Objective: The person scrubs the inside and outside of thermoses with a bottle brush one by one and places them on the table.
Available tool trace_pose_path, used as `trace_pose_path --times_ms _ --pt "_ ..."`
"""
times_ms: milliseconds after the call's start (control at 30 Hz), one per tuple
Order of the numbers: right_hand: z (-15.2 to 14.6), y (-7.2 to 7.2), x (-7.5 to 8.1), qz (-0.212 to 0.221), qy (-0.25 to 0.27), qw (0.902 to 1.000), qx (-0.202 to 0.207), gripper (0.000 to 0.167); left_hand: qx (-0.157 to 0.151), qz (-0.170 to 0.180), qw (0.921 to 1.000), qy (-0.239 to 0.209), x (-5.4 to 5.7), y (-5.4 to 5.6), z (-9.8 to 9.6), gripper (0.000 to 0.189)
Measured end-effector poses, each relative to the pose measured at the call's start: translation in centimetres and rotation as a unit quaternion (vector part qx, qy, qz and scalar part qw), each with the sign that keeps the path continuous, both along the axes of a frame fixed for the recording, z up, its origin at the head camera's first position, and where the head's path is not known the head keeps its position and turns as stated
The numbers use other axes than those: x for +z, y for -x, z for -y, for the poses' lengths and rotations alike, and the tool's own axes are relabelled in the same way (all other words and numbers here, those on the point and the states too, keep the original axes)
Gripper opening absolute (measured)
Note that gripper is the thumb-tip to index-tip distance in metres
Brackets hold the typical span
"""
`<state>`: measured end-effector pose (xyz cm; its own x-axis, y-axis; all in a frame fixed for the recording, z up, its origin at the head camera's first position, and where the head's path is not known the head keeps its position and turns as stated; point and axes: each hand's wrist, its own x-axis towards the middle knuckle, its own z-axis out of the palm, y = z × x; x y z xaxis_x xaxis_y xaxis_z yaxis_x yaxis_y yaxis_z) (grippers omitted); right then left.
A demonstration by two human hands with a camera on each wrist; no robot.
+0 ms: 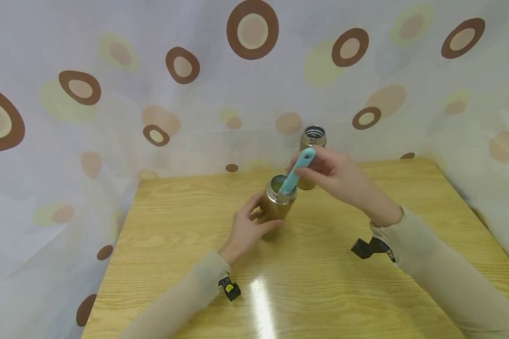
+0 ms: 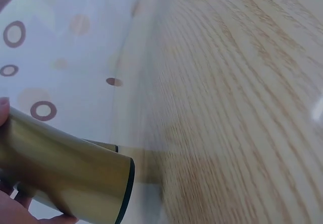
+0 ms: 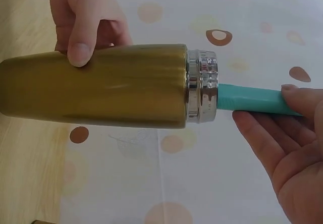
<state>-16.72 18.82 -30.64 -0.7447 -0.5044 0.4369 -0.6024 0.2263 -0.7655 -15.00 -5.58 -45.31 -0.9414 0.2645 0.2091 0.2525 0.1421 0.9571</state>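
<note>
My left hand [image 1: 247, 230] grips a gold thermos flask [image 1: 275, 209] around its body. The flask leans, and its steel mouth [image 3: 204, 88] is uncapped. Its dark-edged base [image 2: 127, 191] appears raised off the table in the left wrist view. My right hand [image 1: 337, 176] pinches the turquoise handle of a bottle brush [image 1: 296, 175] between thumb and fingers. That handle goes down into the flask's mouth, and the brush's head is hidden inside. Just behind the right hand stands a second gold flask [image 1: 314, 136], also uncapped and partly covered by the hand.
Both flasks are over a wood-grain table [image 1: 186, 235]. A pale cloth wall [image 1: 203, 108] with brown and yellow circles rises behind the table and along its sides. Black wrist cameras [image 1: 366, 248] are strapped below both hands.
</note>
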Motion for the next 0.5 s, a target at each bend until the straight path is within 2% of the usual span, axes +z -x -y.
trace_pose_path --times_ms 200,400,500 --pt "-0.4 0.3 -0.1 0.004 0.060 0.9982 -0.004 0.016 0.003 -0.002 0.9998 0.019 0.0 0.2 0.4 0.075" --pt "-1.4 0.4 1.4 0.015 0.172 0.9850 0.002 0.015 0.007 -0.008 0.9988 0.047 0.2 0.1 0.6 0.079" --pt "-1.8 0.4 1.9 0.019 0.191 0.9814 -0.003 0.014 0.006 -0.006 0.9986 0.052 0.3 0.0 0.8 0.080"
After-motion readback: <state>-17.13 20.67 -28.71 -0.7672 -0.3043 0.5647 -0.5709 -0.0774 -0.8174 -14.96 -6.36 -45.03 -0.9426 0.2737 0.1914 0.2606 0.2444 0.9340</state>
